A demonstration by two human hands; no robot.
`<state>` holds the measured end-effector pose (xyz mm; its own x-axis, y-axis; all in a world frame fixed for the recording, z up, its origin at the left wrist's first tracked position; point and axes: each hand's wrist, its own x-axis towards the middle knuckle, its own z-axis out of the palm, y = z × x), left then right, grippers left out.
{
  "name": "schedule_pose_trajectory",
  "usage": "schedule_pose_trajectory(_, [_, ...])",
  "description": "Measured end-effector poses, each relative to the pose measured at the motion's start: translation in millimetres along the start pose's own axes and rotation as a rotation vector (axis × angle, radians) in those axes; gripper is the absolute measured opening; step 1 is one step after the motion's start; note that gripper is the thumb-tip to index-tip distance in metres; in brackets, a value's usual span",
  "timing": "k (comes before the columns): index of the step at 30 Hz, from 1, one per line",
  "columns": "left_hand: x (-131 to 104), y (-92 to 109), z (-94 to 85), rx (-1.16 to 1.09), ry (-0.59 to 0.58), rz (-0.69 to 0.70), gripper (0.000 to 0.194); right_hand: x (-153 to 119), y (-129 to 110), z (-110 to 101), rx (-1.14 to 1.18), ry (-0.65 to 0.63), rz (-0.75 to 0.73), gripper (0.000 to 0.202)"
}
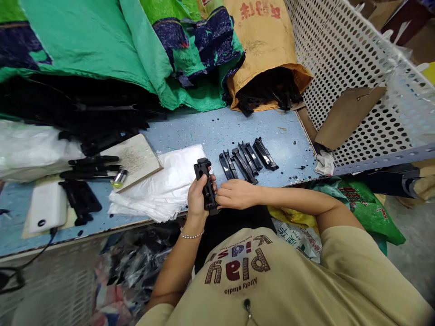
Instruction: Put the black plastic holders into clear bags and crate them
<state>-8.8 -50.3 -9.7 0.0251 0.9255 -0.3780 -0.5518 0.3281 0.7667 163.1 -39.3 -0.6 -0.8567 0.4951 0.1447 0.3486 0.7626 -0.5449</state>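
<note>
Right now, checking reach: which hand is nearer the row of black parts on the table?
Right. The right hand sits just below the row of black parts; the left hand is farther left, gripping a black part.

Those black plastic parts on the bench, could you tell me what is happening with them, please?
A person holds one black plastic part upright at the bench edge, left hand wrapped around it, right hand touching its lower end. A row of similar parts lies on the blue table, beside a stack of clear plastic bags. More fill the tan sack.
</note>
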Motion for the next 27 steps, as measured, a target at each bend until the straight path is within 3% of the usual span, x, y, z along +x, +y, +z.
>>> schedule_pose_trajectory(2, [-5, -5, 0.1, -0.010, 0.006, 0.042, 0.041, -3, -4, 8, 0.195, -0.005, 0.060, 0.051])
schedule_pose_trajectory(6, [-16, -16, -3.2, -0.002, 0.048, 0.298, 0.036, -8, -17, 26, 0.833, -0.088, 0.469, 0.062])
schedule_pose_trajectory(8, [-14, -17, -5.3, 0.030, 0.074, 0.416, 0.038, -8, -18, 27, 0.937, -0.183, 0.563, 0.068])
schedule_pose_trajectory(10, [-9, -13, -5.7, 0.046, 0.079, 0.400, 0.041, -7, -14, 19, 0.736, -0.181, 0.493, 0.069])
schedule_pose_trajectory(15, [7, -1, 1.2, -0.049, 0.022, 0.014, 0.052, -4, 4, -6, -0.223, 0.050, 0.000, 0.048])
schedule_pose_trajectory(17, [7, -1, 3.7, -0.065, 0.022, -0.064, 0.057, -3, 8, -7, -0.390, 0.049, -0.176, 0.040])
schedule_pose_trajectory(19, [4, -5, 4.3, -0.046, 0.042, -0.049, 0.053, -4, 10, 0, -0.440, 0.061, -0.244, 0.040])
schedule_pose_trajectory(23, [5, -16, -1.2, 0.015, 0.066, 0.052, 0.048, -14, 16, 17, -0.314, 0.082, -0.121, 0.052])
schedule_pose_trajectory(25, [15, -24, -5.2, 0.045, 0.076, 0.035, 0.051, -23, 27, 17, -0.252, 0.121, 0.073, 0.055])
schedule_pose_trajectory(27, [32, -34, -6.6, 0.092, 0.089, -0.021, 0.054, -36, 47, 11, -0.279, 0.222, 0.396, 0.052])
